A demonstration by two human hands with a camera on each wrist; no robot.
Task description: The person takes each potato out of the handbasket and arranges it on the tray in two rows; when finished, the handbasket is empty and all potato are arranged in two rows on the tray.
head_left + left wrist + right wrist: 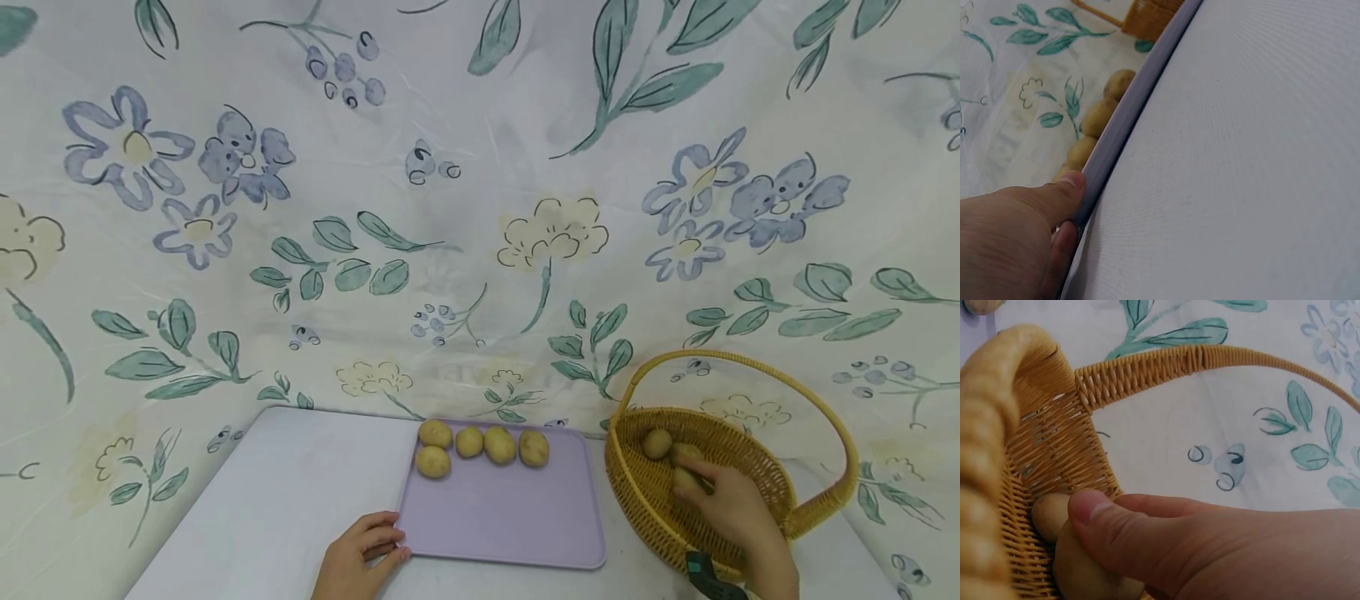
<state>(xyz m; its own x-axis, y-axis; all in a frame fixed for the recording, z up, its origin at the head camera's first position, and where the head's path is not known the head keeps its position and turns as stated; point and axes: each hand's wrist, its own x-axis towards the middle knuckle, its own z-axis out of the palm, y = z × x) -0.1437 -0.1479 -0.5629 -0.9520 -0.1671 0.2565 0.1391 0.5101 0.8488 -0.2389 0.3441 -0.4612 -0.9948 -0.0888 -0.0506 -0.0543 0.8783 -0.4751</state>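
Observation:
Inside the wicker basket [628,492], my right hand [731,504] grips a potato [1088,572], with the thumb over its upper side. Two more potatoes lie by it in the basket; one potato [657,443] is at the far left inside, and another is partly covered by my fingers. My left hand [360,557] holds the near left corner of the lilac tray [502,521]. In the left wrist view the thumb lies against the tray's rim and a finger shows just below it. Several potatoes [499,446] rest along the tray's far edge, grouped toward the left.
The basket's tall arched handle [738,358] rises over its right side. A white table [300,475] lies under the tray and basket. Behind stands a flower-patterned cloth [450,250], close to the tray's far edge.

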